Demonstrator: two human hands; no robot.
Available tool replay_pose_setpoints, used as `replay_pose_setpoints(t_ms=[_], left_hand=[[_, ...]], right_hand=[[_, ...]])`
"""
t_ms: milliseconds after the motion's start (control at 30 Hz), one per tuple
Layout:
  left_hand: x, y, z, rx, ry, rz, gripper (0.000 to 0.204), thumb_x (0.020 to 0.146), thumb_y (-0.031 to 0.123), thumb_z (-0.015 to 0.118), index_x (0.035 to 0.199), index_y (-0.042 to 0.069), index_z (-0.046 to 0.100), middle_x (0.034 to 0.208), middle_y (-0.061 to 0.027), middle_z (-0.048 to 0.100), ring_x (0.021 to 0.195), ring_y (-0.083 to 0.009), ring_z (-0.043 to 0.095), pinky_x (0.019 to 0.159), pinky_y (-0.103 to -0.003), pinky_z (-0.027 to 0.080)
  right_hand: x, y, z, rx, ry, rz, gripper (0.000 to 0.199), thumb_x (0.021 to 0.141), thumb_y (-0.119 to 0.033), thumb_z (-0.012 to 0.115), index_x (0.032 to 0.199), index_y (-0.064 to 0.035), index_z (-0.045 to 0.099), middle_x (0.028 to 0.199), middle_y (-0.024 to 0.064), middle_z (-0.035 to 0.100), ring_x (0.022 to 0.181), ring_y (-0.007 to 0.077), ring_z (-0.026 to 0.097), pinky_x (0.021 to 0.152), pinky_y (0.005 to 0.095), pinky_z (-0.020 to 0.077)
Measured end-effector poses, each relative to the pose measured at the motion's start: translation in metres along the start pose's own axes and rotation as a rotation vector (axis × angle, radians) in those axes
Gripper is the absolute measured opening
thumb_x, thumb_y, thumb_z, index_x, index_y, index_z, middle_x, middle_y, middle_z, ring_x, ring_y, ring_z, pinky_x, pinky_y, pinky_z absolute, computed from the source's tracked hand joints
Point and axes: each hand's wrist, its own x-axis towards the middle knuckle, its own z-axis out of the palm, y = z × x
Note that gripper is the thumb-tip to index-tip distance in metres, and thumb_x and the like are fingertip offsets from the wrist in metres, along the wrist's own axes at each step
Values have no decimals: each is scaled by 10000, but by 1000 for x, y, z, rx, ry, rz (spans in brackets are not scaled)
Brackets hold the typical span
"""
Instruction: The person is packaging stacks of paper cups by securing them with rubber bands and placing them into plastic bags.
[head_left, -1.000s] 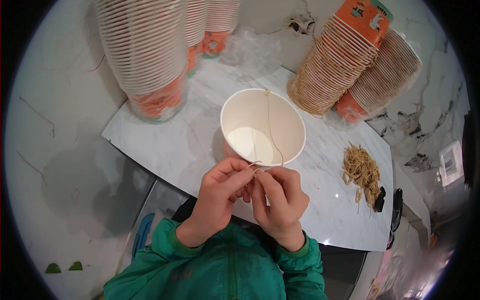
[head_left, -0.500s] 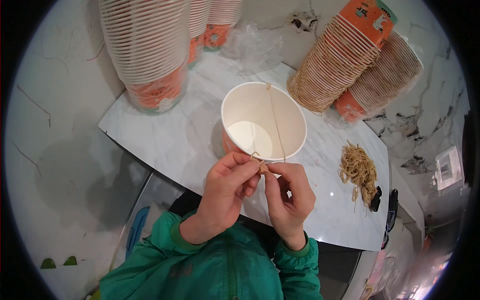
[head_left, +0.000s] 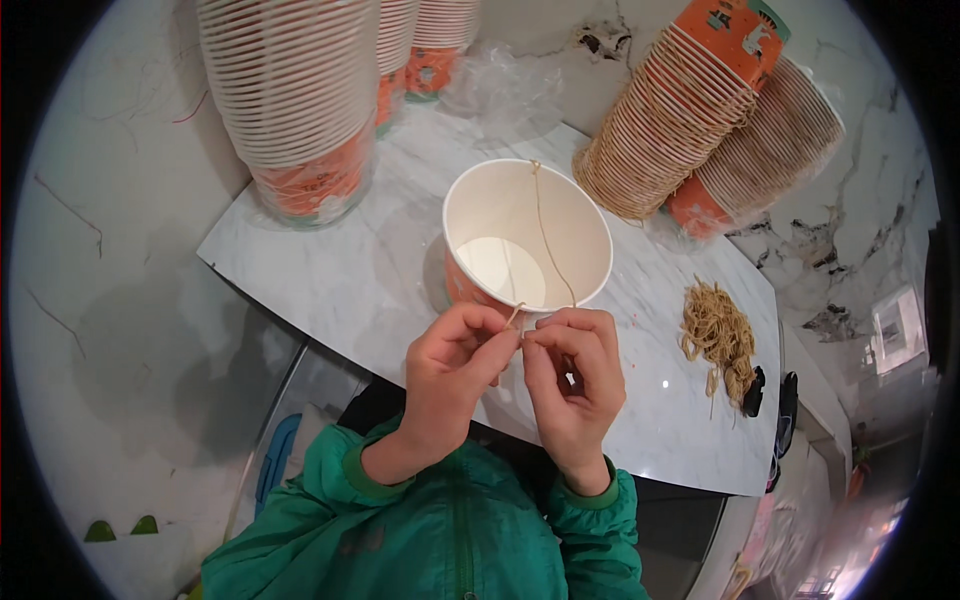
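A large paper bucket (head_left: 490, 195), white inside and orange outside, stands open on the table in front of me. A thin tan cord (head_left: 546, 225) is fixed at its far rim and hangs across the opening to the near rim. My left hand (head_left: 450, 375) pinches the cord's end at the near rim, thumb against fingers. Close beside it, fingertips almost touching, my right hand (head_left: 578, 385) is also closed in a pinch on the cord. The knot or hole between the fingertips is mostly hidden.
Tall stacks of wrapped buckets (head_left: 290, 100) rise at the back left. Stacks with cords attached (head_left: 670, 120) lean at the back right. A heap of loose tan cords (head_left: 718, 335) lies right on the marble-look table (head_left: 340, 270), beside a small black object (head_left: 753, 392). Clear plastic wrap (head_left: 505, 90) sits behind.
My fingertips have shifted slightly, and the right fingers have moved up a little toward the near rim. The cord across the bucket now curves more. The bucket stays nearly in place.
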Motion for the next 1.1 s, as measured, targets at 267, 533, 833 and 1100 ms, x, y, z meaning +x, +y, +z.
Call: replay_pose_setpoints(t_ms=[267, 533, 833, 1100], left_hand=[[10, -4, -16, 352, 82, 464, 84, 914, -36, 664, 987, 3, 653, 882, -13, 642, 725, -58, 576, 631, -217, 465], [12, 3, -24, 763, 70, 927, 223, 758, -107, 701, 950, 5, 683, 918, -110, 655, 736, -240, 653, 618, -307, 522], [16, 4, -26, 758, 47, 910, 201, 781, -113, 686, 950, -5, 673, 914, -98, 643, 718, -184, 629, 609, -289, 509], [19, 11, -32, 627, 6, 791, 155, 835, -109, 673, 949, -4, 664, 899, -53, 621, 671, -83, 519, 589, -217, 420]], right_hand=[[20, 2, 22, -362, -21, -412, 256, 734, 64, 743, 975, -21, 724, 1006, 106, 631, 643, 192, 640, 543, 282, 501], [36, 2, 19, -276, -108, -383, 254, 701, 62, 742, 936, -31, 714, 951, 85, 642, 771, 241, 635, 611, 325, 504], [46, 2, 13, -410, -224, -441, 213, 740, -13, 750, 938, -81, 707, 990, 40, 615, 890, 261, 520, 789, 373, 356], [47, 7, 11, -366, -284, -467, 235, 729, -20, 754, 950, -83, 710, 1033, 48, 623, 953, 300, 519, 838, 403, 367]])
